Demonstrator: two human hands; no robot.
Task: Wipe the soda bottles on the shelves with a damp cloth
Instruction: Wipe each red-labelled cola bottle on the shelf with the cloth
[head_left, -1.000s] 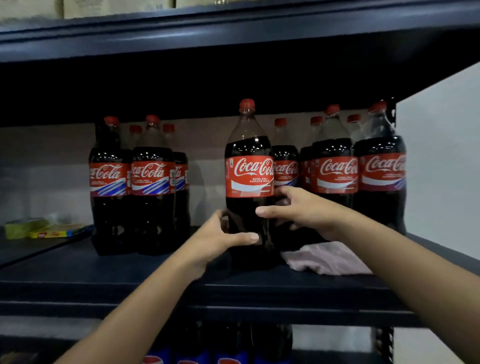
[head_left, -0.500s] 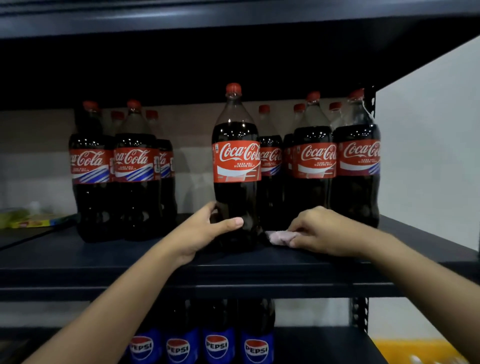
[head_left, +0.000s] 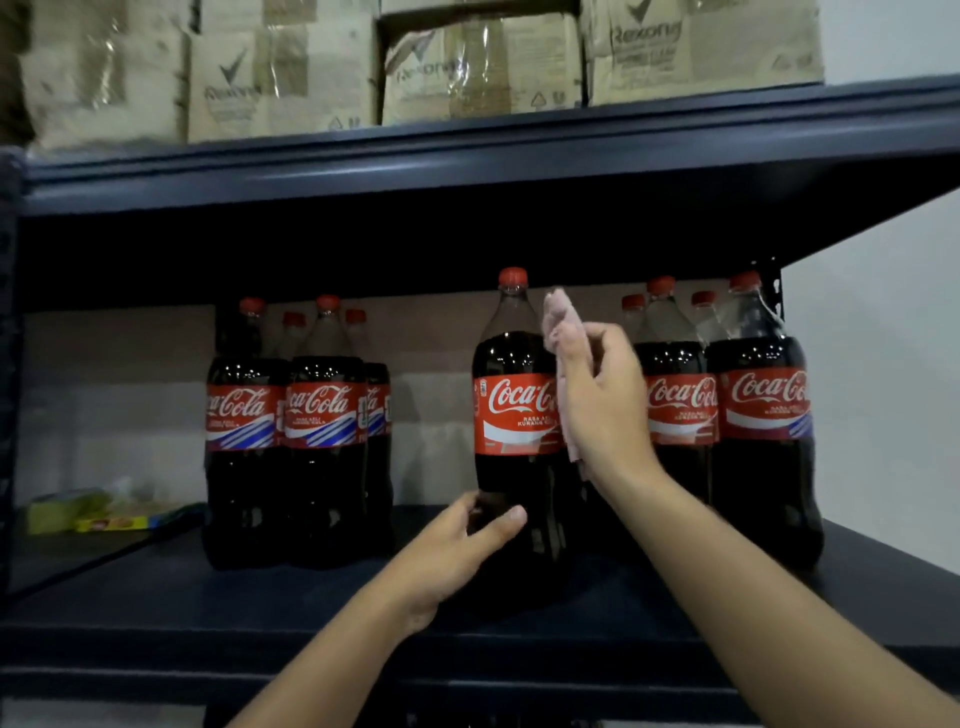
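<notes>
A tall cola bottle (head_left: 511, 415) with a red cap and red label stands alone at the middle of the dark shelf (head_left: 260, 603). My left hand (head_left: 452, 551) grips its lower body, thumb across the front. My right hand (head_left: 602, 400) holds a pale pink cloth (head_left: 560, 319) against the bottle's right shoulder and label, with the cloth sticking up above my fingers. More cola bottles stand in a group at the left (head_left: 322, 436) and another at the right (head_left: 761, 421).
Cardboard boxes (head_left: 280, 67) fill the shelf above. A yellow-green packet (head_left: 93, 514) lies at the far left of the bottle shelf. A white wall (head_left: 883, 364) closes off the right side. The shelf's front edge runs below my forearms.
My right hand picked the pink cloth up off the shelf and raised it to the bottle's upper right side. My left hand stayed on the bottle's base. The view tilted upward.
</notes>
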